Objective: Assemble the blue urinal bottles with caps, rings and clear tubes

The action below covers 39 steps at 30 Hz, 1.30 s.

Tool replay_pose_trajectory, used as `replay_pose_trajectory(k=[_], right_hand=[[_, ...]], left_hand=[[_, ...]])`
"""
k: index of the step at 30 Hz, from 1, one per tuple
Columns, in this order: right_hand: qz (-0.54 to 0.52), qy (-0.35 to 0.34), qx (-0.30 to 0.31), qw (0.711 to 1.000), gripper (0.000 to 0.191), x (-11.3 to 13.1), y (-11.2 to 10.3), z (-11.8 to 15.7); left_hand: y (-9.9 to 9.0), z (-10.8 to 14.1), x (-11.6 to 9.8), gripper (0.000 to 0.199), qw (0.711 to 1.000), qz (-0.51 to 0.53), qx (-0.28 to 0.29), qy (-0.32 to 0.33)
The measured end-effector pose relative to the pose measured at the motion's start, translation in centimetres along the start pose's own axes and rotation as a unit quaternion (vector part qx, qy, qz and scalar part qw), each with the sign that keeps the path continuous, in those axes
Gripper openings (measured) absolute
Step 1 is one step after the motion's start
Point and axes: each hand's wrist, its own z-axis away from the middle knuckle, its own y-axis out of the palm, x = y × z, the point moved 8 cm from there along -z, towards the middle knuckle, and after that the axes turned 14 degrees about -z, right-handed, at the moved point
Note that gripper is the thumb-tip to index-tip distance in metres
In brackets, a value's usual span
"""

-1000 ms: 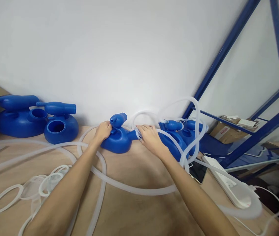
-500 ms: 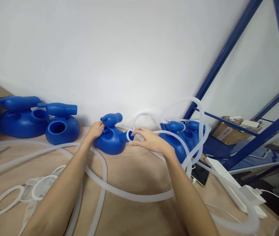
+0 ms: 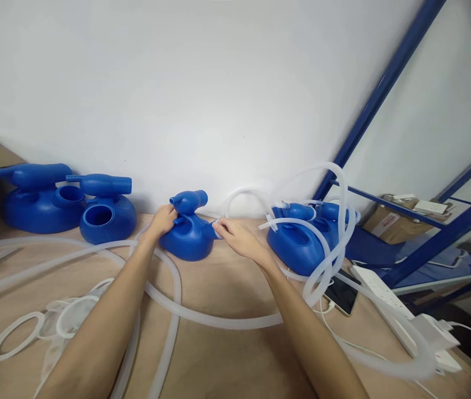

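A small blue plastic vessel (image 3: pixel 185 239) with a spout on top sits on the wooden table (image 3: pixel 227 354) near the wall. My left hand (image 3: pixel 163 220) grips its left side by the handle under the spout. My right hand (image 3: pixel 233 235) pinches a small translucent ring (image 3: pixel 217 224) against the vessel's right side opening. Just right of my right hand stands another blue vessel (image 3: pixel 302 238), wrapped in loops of translucent tubing (image 3: pixel 335 221).
Two larger blue vessels (image 3: pixel 40 199) (image 3: pixel 105 208) stand at the back left. Long translucent hoses (image 3: pixel 177 310) and flat white rings (image 3: pixel 11 335) lie across the table. A phone (image 3: pixel 341 296) and a white power strip (image 3: pixel 389 310) lie at right, beside blue shelving (image 3: pixel 426 238).
My right hand moved left and down onto the vessel's side opening, pressing the small ring there. My left hand kept its grip on the vessel, which shifted slightly left.
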Motion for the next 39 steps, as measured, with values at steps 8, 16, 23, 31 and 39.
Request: replay_pose_trajectory(k=[8,16,23,31,39], right_hand=[[-0.099,-0.011,-0.058,0.993,0.029,-2.0,-0.4,-1.3],[-0.051,-0.087,0.061,0.993,0.029,4.3,3.7,1.3],[0.263,-0.26,0.277,0.887,0.034,10.5,18.9,5.7],[0.281,-0.328,0.243,0.869,0.03,10.8,21.7,5.3],[0.236,-0.281,0.285,0.886,0.052,9.1,20.2,5.9]], left_hand=[[-0.2,0.2,0.5,0.037,1.0,-0.025,-0.008,-0.018],[-0.1,-0.8,0.2,0.037,0.998,-0.048,-0.003,-0.041],[0.2,-1.9,0.2,0.038,0.999,-0.034,0.022,0.01],[0.2,-3.2,0.5,0.038,0.997,-0.016,0.044,0.068],[0.2,-2.7,0.8,0.038,0.998,-0.016,0.033,0.044]])
